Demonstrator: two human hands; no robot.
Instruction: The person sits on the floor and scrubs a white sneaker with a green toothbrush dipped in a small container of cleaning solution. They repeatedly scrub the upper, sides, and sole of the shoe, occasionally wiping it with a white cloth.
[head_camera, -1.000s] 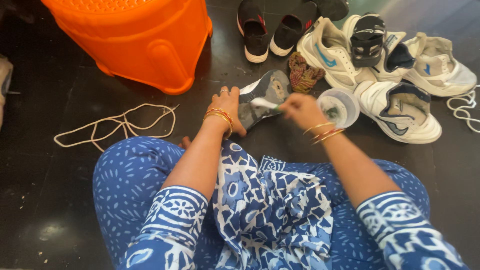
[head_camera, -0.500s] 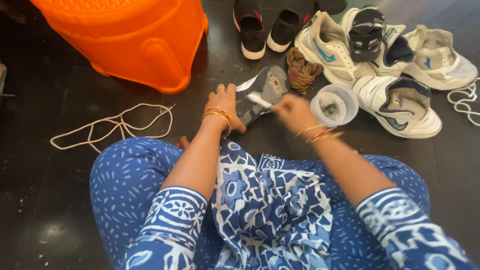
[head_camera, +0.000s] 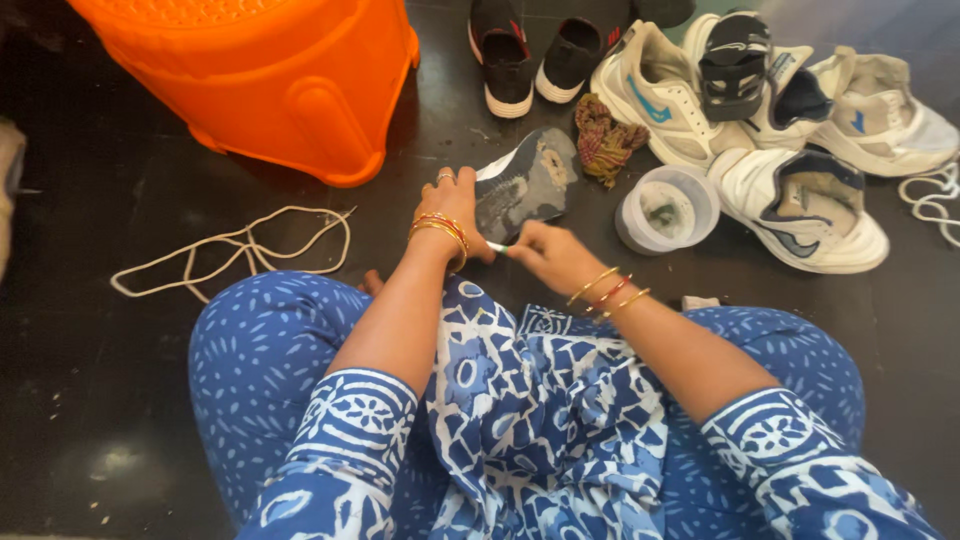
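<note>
Gripping insole (head_camera: 530, 182), brush (head_camera: 497, 247) clasped

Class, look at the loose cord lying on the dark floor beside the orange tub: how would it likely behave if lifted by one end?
The cord lies in slack, tangled loops, so it is probably floppy and would likely dangle. It looks thin, hence likely light.
</note>
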